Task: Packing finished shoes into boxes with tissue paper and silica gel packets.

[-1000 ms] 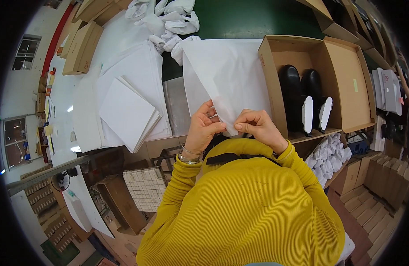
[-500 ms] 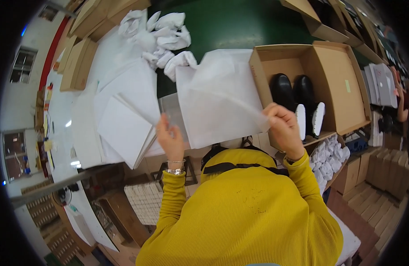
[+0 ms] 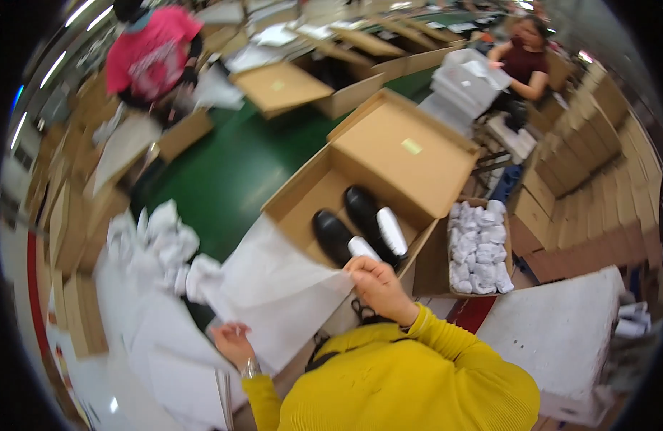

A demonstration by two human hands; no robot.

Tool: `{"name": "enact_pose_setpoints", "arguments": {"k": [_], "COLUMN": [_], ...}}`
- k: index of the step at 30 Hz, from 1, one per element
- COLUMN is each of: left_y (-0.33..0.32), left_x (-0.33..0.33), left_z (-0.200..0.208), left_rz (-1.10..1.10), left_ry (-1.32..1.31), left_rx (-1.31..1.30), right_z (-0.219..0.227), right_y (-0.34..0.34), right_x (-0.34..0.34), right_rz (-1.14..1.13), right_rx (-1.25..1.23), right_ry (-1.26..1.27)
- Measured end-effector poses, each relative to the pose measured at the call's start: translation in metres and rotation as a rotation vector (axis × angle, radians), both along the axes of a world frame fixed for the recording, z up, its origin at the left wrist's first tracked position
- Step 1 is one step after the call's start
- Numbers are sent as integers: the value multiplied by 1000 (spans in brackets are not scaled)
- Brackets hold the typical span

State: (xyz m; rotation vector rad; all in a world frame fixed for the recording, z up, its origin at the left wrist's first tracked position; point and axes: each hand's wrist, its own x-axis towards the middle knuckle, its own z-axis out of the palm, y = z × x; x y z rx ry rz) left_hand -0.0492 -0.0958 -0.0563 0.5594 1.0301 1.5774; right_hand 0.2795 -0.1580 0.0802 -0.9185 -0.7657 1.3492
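Observation:
A thin white sheet of tissue paper (image 3: 268, 287) lies in front of me, one corner raised. My right hand (image 3: 380, 287) pinches that corner between thumb and fingers, beside the near wall of an open cardboard box (image 3: 295, 197). At the sheet's left near edge is my left hand (image 3: 233, 345), fingers loosely apart with nothing in them; whether it touches the paper I cannot tell. Inside the box rest two black shoes (image 3: 361, 208), side by side, with white parts at their near ends. The box lid (image 3: 407, 154) is folded back.
A stack of white paper (image 3: 177, 384) lies at my left, with crumpled white paper (image 3: 155, 233) beyond. At right, a carton holds several white paper wads (image 3: 478, 248). More open boxes (image 3: 281, 86) stand along the green table (image 3: 216, 169). Two co-workers sit farther off, one in pink (image 3: 152, 54).
The view has swung to the right, bringing co-workers and more boxes into sight. My right hand still pinches the sheet's corner, now in front of the box's near side.

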Motion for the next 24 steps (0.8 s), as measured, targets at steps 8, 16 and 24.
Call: {"name": "enact_pose_setpoints", "arguments": {"k": [8, 16, 24], "left_y": [40, 45, 58], "left_x": [124, 133, 97], "left_z": [114, 98, 130], "left_rz": [-101, -123, -383], "left_ry": [484, 840, 923], "left_rx": [-169, 238, 207], "right_z": [-24, -70, -86], "right_y": [-40, -21, -2], "right_x": [55, 109, 130], "right_rz": [-899, -363, -436], "right_rx": [1, -839, -838], "right_ry": [-756, 259, 64]}}
